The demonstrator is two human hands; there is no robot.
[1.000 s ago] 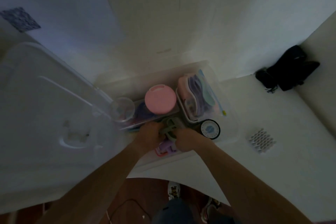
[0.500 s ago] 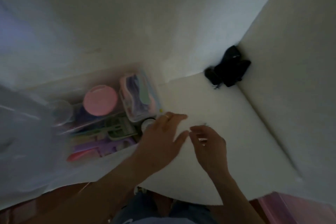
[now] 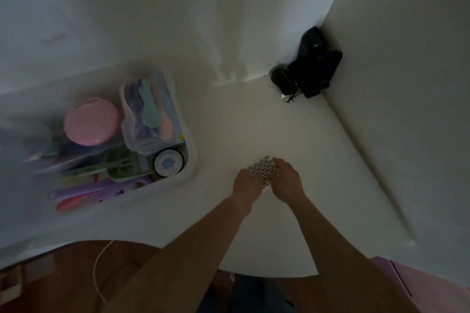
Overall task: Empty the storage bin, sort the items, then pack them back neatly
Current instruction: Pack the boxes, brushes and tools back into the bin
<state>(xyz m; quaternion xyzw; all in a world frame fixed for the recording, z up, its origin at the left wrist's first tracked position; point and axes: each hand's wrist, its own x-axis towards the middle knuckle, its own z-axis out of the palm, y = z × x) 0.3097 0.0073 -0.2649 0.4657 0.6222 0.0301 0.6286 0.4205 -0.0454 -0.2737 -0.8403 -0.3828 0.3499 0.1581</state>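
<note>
While the storage bin (image 3: 189,160) at the left is seen full of utensils, a white lattice mat (image 3: 263,170) on the tabletop (image 3: 330,160) is pinched at its edges by the left hand (image 3: 248,185) and right hand (image 3: 287,179). Emptying is judged barely begun; a reach back to the bin is called for next.

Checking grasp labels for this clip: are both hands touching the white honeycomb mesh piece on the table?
Touching. The head view shows the left hand and right hand overlapping opposite edges of the mesh piece, with no gap visible on either side.
</note>
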